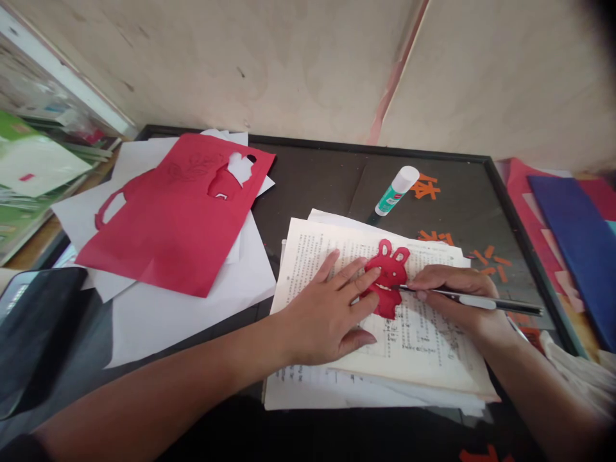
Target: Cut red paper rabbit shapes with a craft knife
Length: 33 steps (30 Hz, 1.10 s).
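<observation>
A red paper rabbit cutout (385, 304) lies on the printed page of a stack of paper (308, 256). Small openings in its ears, and a jagged slit below the face, show the page beneath. My left hand (332, 308) rests flat, fingers spread, its fingertips pressing the rabbit's left side. In my right hand (447, 289) is a slim, pen-shaped craft knife (517, 307), held between thumb and fingers. Its thin tip meets the rabbit's right edge, level with the slit.
A glue stick (397, 190) stands behind the pages. Orange cut-paper characters (426, 187) lie to the right. At left are a large red sheet (187, 212) with cut openings, white sheets (231, 321) and a dark phone-like object (38, 333). A blue folder-like item (575, 256) sits far right.
</observation>
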Each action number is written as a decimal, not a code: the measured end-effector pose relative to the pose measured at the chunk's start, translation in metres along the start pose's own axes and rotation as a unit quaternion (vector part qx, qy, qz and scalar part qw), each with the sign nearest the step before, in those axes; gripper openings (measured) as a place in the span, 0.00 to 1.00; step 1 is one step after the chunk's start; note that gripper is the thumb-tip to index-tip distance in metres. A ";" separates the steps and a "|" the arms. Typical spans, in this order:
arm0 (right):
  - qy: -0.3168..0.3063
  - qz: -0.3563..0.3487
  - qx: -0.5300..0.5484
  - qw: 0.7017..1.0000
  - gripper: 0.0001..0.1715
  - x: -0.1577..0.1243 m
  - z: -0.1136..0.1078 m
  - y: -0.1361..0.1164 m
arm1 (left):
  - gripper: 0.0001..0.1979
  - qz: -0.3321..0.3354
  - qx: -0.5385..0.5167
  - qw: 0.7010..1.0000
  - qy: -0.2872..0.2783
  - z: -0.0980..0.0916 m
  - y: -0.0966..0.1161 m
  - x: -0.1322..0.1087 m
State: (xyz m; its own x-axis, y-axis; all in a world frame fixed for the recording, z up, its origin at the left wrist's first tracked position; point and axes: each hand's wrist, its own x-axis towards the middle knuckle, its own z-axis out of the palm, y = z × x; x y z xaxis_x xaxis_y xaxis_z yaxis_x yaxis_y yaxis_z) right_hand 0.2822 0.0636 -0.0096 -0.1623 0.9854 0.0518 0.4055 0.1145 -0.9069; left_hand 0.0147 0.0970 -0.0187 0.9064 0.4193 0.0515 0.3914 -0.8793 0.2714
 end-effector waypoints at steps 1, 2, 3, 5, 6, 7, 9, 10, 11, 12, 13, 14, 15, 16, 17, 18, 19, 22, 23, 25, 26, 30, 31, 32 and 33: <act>-0.001 -0.001 0.001 1.000 0.12 0.000 0.000 0.000 | 0.26 -0.001 0.001 1.000 0.000 0.000 0.000 0.000; -0.002 -0.001 0.002 1.000 0.12 0.000 0.000 0.000 | 0.26 -0.001 0.003 1.000 0.001 0.000 0.000 0.000; -0.005 0.002 0.001 1.000 0.11 0.000 0.000 0.000 | 0.26 -0.002 0.005 1.000 0.003 0.000 0.001 0.000; -0.011 0.006 0.001 1.000 0.11 0.000 -0.001 0.000 | 0.26 0.002 0.010 1.000 0.012 0.000 0.001 0.001; -0.014 0.007 0.002 1.000 0.10 0.000 -0.001 0.001 | 0.27 0.009 0.012 1.000 0.016 0.000 0.001 0.001; -0.015 0.005 0.003 1.000 0.10 0.000 -0.002 0.002 | 0.27 0.019 0.013 1.000 0.016 0.000 0.001 0.002; -0.016 0.000 0.003 1.000 0.10 0.000 -0.003 0.003 | 0.27 0.038 0.010 0.999 0.011 0.001 0.001 0.002; -0.017 -0.003 0.003 1.000 0.10 0.000 -0.003 0.004 | 0.27 0.045 0.006 0.999 0.010 0.001 0.001 0.002; -0.019 -0.006 0.002 1.000 0.10 0.000 -0.004 0.004 | 0.27 0.048 0.001 0.999 0.007 0.001 0.000 0.002; -0.021 -0.007 0.002 1.000 0.09 0.000 -0.004 0.004 | 0.27 0.048 -0.003 0.999 0.008 0.001 0.000 0.002; -0.021 -0.007 0.001 1.000 0.09 0.000 -0.003 0.005 | 0.27 0.047 -0.007 0.999 0.010 0.002 0.000 0.002; -0.019 -0.007 0.001 1.000 0.09 0.001 -0.003 0.005 | 0.27 0.047 -0.009 0.999 0.012 0.002 -0.001 0.002; -0.015 -0.007 0.001 1.000 0.09 0.001 -0.003 0.004 | 0.27 0.048 -0.011 0.999 0.012 0.002 -0.001 0.002; -0.011 -0.006 -0.001 1.000 0.09 0.001 -0.002 0.004 | 0.27 0.048 -0.012 0.999 0.011 0.002 -0.001 0.002; -0.008 -0.004 -0.002 1.000 0.10 0.001 -0.002 0.004 | 0.27 0.048 -0.013 0.999 0.010 0.002 -0.001 0.002; -0.006 -0.001 -0.004 1.000 0.10 0.001 -0.002 0.004 | 0.27 0.048 -0.014 0.999 0.008 0.002 -0.001 0.003; -0.006 0.000 -0.005 1.000 0.10 0.001 -0.002 0.003 | 0.27 0.047 -0.014 0.999 0.005 0.002 -0.001 0.003; -0.014 -0.001 -0.003 1.000 0.09 0.000 -0.003 0.003 | 0.27 0.045 -0.014 0.999 0.003 0.002 -0.001 0.002; -0.017 -0.003 -0.001 1.000 0.08 0.000 -0.003 0.003 | 0.27 0.045 -0.013 0.999 0.003 0.002 -0.001 0.002; -0.019 -0.004 -0.001 1.000 0.08 0.000 -0.004 0.003 | 0.27 0.045 -0.012 0.999 0.004 0.002 -0.001 0.002; -0.018 -0.003 -0.003 1.000 0.08 0.000 -0.004 0.003 | 0.27 0.045 -0.012 0.999 0.004 0.002 -0.001 0.003; -0.016 -0.007 -0.002 1.000 0.07 0.001 -0.004 0.005 | 0.27 0.044 -0.014 0.999 0.004 0.001 -0.001 0.003; -0.017 -0.007 0.002 1.000 0.07 0.001 -0.004 0.006 | 0.27 0.043 -0.015 0.999 0.002 0.001 -0.001 0.003; -0.019 -0.008 0.005 1.000 0.07 0.001 -0.003 0.006 | 0.27 0.044 -0.015 0.999 0.002 0.001 -0.001 0.003; -0.021 -0.008 0.007 1.000 0.07 0.001 -0.003 0.006 | 0.27 0.044 -0.016 0.999 0.001 0.001 -0.001 0.003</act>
State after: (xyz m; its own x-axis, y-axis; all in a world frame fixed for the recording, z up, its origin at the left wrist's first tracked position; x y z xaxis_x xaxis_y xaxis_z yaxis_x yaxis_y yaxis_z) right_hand 0.2876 0.0661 -0.0137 -0.2064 0.9773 0.0483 0.3908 0.1276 -0.9116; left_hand 0.0174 0.0989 -0.0196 0.9365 0.3420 0.0780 0.3058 -0.9049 0.2961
